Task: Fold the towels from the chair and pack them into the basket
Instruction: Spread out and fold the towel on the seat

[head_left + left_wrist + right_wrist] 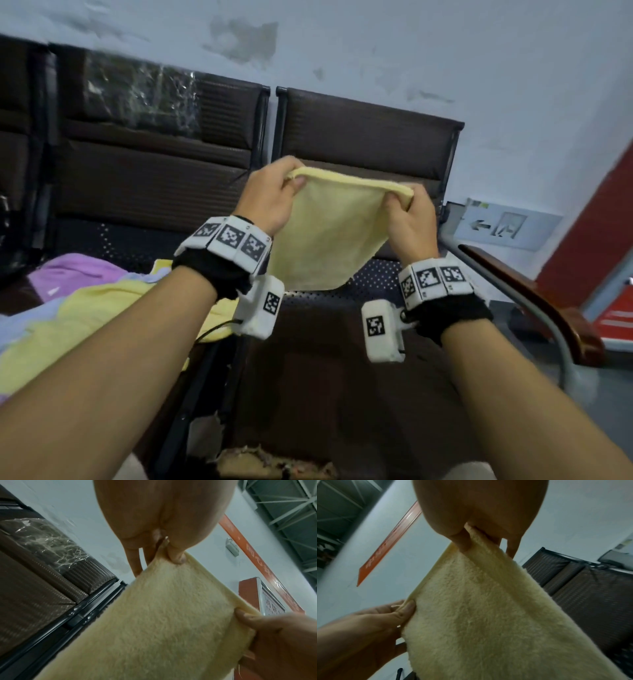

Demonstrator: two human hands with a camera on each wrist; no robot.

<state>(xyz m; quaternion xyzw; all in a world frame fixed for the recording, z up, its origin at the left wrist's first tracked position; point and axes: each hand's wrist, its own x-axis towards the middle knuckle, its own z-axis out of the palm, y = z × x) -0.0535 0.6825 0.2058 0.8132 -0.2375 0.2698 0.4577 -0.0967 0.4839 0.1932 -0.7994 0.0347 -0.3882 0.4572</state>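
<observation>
Above the right chair seat [342, 342], folding underway, both hands pinching the yellow towel [329, 236] by its top corners; next, likely halving it again.

**Yellow towel held up over the chair seat**

Pale yellow towel [329, 236], fluffy, folded double along its top edge, hanging in the air above the brown chair [359, 144], tapering toward its lower end. Heaped on the near-left seat: more towels [85, 308], yellow, purple, pale blue, crumpled, unfolded.
</observation>
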